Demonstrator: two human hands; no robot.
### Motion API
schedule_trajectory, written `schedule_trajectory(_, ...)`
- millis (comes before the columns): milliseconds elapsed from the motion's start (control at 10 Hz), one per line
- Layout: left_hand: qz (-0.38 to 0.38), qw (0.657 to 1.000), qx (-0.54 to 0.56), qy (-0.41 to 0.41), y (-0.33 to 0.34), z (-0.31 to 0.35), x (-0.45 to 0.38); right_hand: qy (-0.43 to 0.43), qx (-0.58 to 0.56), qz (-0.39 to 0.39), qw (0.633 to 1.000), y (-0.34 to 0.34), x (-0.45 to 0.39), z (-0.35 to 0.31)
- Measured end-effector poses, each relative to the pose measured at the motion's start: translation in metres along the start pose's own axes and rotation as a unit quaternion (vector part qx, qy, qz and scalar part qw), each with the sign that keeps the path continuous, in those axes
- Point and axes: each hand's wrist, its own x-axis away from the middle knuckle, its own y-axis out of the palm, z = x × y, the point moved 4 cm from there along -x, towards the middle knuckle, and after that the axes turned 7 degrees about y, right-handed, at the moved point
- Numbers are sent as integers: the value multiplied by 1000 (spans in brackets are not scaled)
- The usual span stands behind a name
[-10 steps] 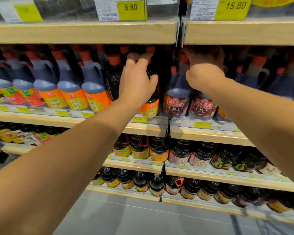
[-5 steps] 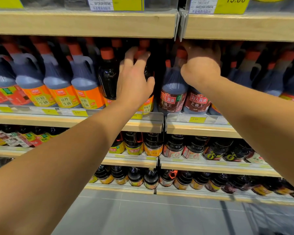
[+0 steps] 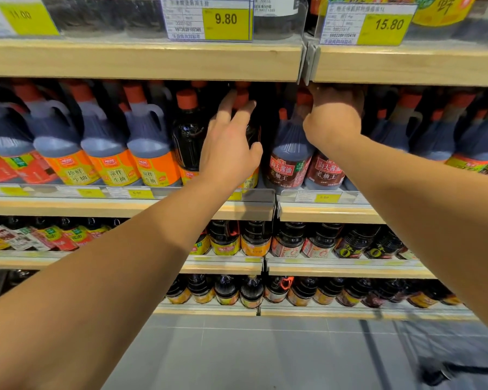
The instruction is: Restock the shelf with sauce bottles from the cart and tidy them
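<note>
- While both arms reach up from the lower corners of the frame, the wooden shelf unit [image 3: 141, 61] fills the whole upper and middle picture, four tiers of boards stacked one under another, each packed with dark sauce bottles.
- Across the middle tier, left half, stand handled jugs with orange labels [image 3: 150, 153], shoulder to shoulder, red caps close under the board above.
- In the middle tier, right of centre, two jugs with dark red labels [image 3: 289, 156] stand touching each other at the front edge, with more handled jugs further right.
- Between the orange-label and red-label groups stand two tall dark bottles [image 3: 188, 136], upright.
- The left hand [image 3: 228, 153] lies against the right one of these, fingers straight and spread, thumb at its side; the palm presses rather than clasps.
- The right hand [image 3: 333, 122] reaches to the neck of the right-hand red-label jug, just beneath the upper board; its fingers are curled over behind the wrist, and whether they clasp the jug cannot be told.
- The two lower tiers hold smaller round bottles [image 3: 254, 240] in rows.
- Yellow price tags [image 3: 226, 21] sit at the top edge of the frame.
- Grey floor [image 3: 237, 356] lies open at the bottom centre.
</note>
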Motion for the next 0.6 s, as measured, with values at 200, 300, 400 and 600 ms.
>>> schedule_trajectory(200, -4, 1000, 9, 7, 0, -4, -2, 22, 33, -3, 999, -2, -4, -4)
schedule_trajectory(300, -4, 1000, 10, 11, 0, -4, 0, 22, 35, -25, 999, -1, -4, -3)
schedule_trajectory(400, -19, 1000, 13, 6, -3, -1, 1, 21, -9, -42, 999, -7, 5, -1)
schedule_trajectory(600, -61, 998, -9, -17, -17, 21, 25, -46, -53, 9, 997, -30, 66, 24)
